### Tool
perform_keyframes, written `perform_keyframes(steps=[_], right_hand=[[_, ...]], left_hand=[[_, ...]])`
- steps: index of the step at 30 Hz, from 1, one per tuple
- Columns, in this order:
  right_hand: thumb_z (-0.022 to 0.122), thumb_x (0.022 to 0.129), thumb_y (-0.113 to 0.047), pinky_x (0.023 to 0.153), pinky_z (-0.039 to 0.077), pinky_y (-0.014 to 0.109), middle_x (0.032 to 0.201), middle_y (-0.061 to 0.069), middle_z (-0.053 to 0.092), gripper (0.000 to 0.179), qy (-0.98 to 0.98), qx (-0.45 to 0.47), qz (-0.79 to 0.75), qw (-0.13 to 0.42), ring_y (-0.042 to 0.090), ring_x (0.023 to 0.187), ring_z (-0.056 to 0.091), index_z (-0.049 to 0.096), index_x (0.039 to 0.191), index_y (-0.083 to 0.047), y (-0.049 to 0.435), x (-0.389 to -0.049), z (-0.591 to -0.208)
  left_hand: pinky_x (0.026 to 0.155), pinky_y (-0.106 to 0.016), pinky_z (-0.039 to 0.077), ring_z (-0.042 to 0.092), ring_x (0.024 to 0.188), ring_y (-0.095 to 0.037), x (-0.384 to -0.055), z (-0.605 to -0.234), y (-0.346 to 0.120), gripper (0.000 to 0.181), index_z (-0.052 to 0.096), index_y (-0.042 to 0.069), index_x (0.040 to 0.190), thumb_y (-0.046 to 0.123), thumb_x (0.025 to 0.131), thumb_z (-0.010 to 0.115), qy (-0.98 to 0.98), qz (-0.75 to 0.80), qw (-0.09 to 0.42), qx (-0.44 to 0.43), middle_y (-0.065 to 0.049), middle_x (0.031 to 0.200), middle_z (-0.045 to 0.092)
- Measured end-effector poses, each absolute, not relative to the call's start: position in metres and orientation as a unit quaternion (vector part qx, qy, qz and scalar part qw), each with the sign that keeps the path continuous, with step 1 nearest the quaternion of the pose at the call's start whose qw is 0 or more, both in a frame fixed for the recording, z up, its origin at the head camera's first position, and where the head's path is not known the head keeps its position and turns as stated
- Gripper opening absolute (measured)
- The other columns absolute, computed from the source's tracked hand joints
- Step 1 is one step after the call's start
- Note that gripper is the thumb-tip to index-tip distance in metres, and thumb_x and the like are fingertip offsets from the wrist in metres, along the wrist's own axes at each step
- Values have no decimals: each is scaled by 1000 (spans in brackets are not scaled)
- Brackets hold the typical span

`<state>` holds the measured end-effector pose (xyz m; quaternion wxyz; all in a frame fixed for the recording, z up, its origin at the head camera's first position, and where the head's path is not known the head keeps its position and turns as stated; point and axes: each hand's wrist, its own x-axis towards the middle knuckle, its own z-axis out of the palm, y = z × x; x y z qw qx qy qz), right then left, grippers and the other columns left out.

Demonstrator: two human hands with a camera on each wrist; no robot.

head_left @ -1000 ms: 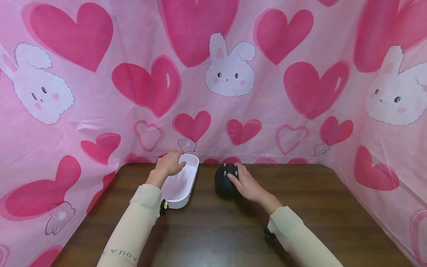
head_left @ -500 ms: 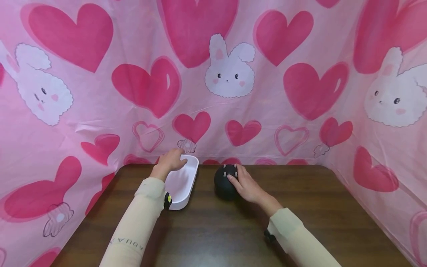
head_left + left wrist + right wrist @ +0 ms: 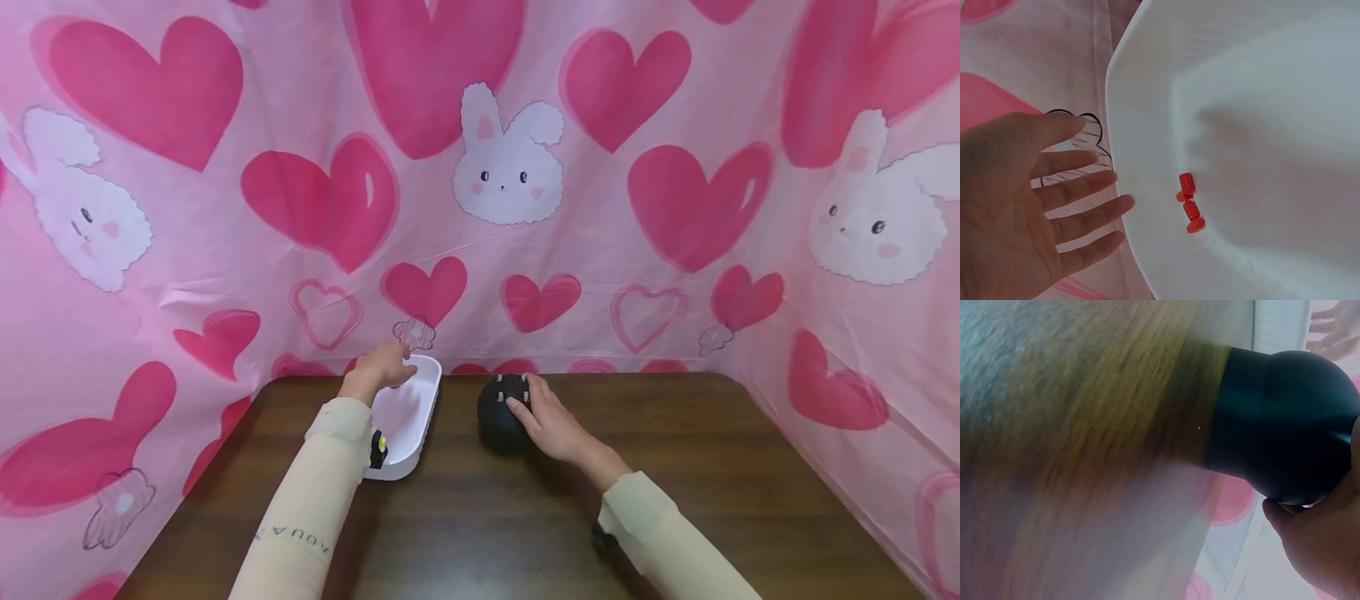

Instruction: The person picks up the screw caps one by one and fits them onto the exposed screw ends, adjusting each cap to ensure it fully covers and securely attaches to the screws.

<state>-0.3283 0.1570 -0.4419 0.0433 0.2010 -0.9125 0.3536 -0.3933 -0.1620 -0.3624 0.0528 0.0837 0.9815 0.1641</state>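
Okay, near table's far edge (image 3: 637,382): right hand (image 3: 553,423) grips black rounded object (image 3: 499,432), probably best held steady, upright; left hand (image 3: 377,367) apart, outspread by white tray (image 3: 408,410).

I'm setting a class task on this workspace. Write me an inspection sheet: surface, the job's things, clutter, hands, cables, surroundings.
Surface: brown table, wood-grained, with a dull sheen near the front.
Job's things: white tray, with small red pieces inside, near its wall; black dome to the tray's right, with metal studs on top.
Clutter: nothing seen.
Hands: left hand at the tray's far-left edge, fingers straight, contact unclear; right hand grips the dome.
Cables: nothing seen.
Surroundings: pink cloth behind and at both sides, printed with hearts and rabbits.
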Motion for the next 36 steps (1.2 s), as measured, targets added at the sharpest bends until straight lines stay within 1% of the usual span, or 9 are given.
perform_keyframes(steps=[3,6,13,15,18,21,25,27,36], right_hand=[[49,106,-47,115,35,59,155,19,36,73,-912,205,353,41,37,139,42,23,159,-3,155,-328,-443],[49,106,-47,115,35,58,155,18,36,73,-913,202,352,38,36,139,41,23,159,-5,155,-328,-444],[49,106,-48,116,34,59,156,19,35,75,-914,195,352,41,36,141,41,22,159,-4,156,-327,-443],[48,106,-48,116,34,59,156,19,35,75,-915,197,351,44,37,140,41,22,159,-4,156,-327,-443],[48,106,-48,115,34,59,156,20,35,75,-916,198,346,50,37,140,41,22,159,-2,156,-327,-444],[48,106,-48,116,34,59,157,20,35,75,-916,196,346,48,37,141,40,21,160,-3,157,-327,-444],[48,106,-49,116,33,58,158,18,33,76,-917,196,347,37,36,142,39,20,161,-5,157,-327,-444],[48,106,-50,116,33,59,158,18,33,76,-916,198,346,37,36,142,39,20,160,-5,158,-327,-443],[49,106,-48,116,33,58,157,19,35,75,-917,202,341,47,36,141,41,22,159,-3,156,-328,-442]], left_hand=[[98,-60,45,63,96,-30,-395,-365,-164,49,58,2,138,30,98,62,981,166,66,79,-15,112,68],[97,-60,46,63,94,-29,-396,-367,-165,49,58,1,138,30,98,63,980,168,70,77,-14,107,68],[101,-64,42,59,109,-35,-399,-372,-165,49,58,1,137,29,98,63,980,172,71,72,-20,133,62],[101,-64,42,59,111,-35,-400,-374,-166,49,58,0,138,29,98,64,979,175,75,73,-21,135,60],[101,-61,46,60,113,-36,-400,-376,-166,50,56,-1,138,28,98,64,977,180,84,78,-22,136,59],[102,-57,47,59,119,-38,-401,-378,-167,53,54,-3,140,28,99,63,975,185,96,77,-25,139,57],[110,-54,43,53,132,-41,-403,-382,-170,55,53,-4,142,28,99,62,979,157,99,82,-25,144,55],[112,-53,40,50,135,-41,-404,-384,-171,56,52,-5,142,28,98,62,980,147,98,87,-25,145,54],[116,-56,34,42,142,-43,-406,-382,-171,59,45,-6,148,25,100,60,974,163,138,76,-26,153,45]])
